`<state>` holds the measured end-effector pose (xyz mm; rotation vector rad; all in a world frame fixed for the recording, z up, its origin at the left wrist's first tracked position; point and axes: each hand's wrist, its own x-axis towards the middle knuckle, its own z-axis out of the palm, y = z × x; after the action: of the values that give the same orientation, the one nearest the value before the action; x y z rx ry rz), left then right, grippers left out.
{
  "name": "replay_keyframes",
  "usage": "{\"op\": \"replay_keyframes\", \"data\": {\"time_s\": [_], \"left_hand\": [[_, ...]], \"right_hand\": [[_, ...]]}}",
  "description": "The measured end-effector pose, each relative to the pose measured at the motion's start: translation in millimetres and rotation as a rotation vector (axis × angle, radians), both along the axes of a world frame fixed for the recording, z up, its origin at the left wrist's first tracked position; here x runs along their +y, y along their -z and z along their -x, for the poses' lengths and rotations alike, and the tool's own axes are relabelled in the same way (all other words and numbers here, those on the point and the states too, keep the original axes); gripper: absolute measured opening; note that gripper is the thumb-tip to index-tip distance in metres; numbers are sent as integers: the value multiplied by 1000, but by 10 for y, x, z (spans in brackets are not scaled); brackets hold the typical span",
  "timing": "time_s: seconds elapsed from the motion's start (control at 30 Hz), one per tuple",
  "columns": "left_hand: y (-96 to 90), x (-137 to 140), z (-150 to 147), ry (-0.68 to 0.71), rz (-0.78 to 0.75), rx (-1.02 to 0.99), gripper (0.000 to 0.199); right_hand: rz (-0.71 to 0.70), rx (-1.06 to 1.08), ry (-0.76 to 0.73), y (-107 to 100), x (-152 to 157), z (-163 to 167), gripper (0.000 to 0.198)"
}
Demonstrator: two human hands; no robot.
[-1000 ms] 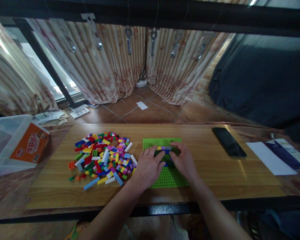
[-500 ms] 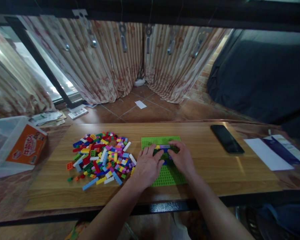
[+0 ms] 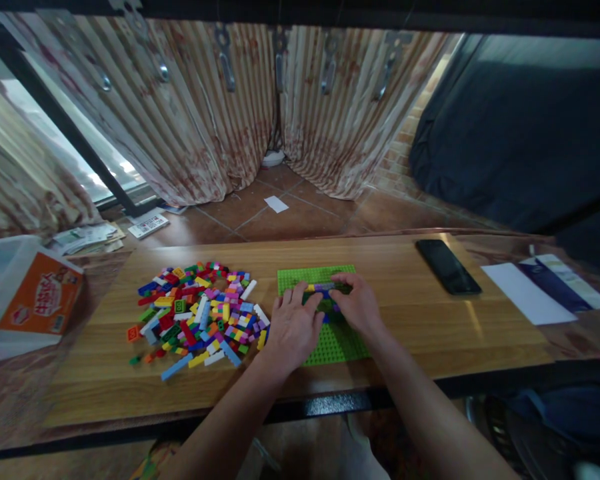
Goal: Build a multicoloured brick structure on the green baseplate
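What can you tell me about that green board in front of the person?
The board is bright green, rectangular and covered in small round studs; it looks like plastic. It lies flat on the wooden table, between the brick pile and the phone. Bricks, including yellow, purple and blue ones, stand on its farther half. The left hand and right hand are over it at the bricks, hiding part of it; whether they touch the board itself is unclear.

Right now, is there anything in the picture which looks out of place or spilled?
Perhaps one thing: a white sheet lies alone on the tiled floor beyond the table, as if dropped. The brick pile is jumbled, but I see no brick spilled off the table.
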<state>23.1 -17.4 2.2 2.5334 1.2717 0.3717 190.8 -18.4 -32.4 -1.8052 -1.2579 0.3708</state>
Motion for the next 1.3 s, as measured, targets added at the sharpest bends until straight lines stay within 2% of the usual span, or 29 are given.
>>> {"op": "replay_keyframes", "data": {"time_s": [0.43, 0.5, 0.67, 0.93, 1.13, 1.3], "left_hand": [[5, -56, 3, -21, -12, -37, 36], [18, -70, 1, -21, -29, -45, 36], [35, -91, 7, -22, -54, -63, 38], [70, -127, 36, 1, -94, -78, 47], [60, -79, 84, 25, -82, -149, 44], [-44, 200, 260, -61, -18, -369, 35]], "right_hand": [[3, -4, -52, 6, -22, -25, 28], [22, -33, -21, 36, -20, -58, 30], [51, -82, -84, 84, -15, -132, 32], [139, -128, -98, 78, -34, -191, 39], [173, -153, -37, -20, -56, -181, 41], [268, -137, 34, -195, -94, -104, 48]]}}
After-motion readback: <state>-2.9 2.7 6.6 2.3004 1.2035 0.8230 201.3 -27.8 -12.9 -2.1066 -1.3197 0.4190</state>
